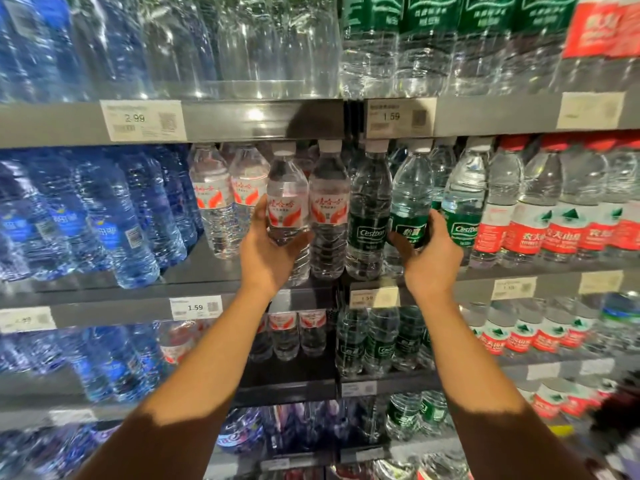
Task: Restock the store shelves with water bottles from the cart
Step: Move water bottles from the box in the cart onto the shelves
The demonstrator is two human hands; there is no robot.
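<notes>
two hands (268, 252), two bottles (287, 199)

Grey metal shelving (242, 121) fills the whole view, in tiers one above the other. A dark vertical joint (348, 119) divides a left bay from a right bay. Each shelf edge carries a rail with white price tags: one reads 2.99 (142, 120), another 1.59 (400, 117), and a lower one 1.59 (196, 307). Overhead light glares off the upper rail (255, 114). The frame edges are blurred. No wall, floor or window can be made out.
</notes>
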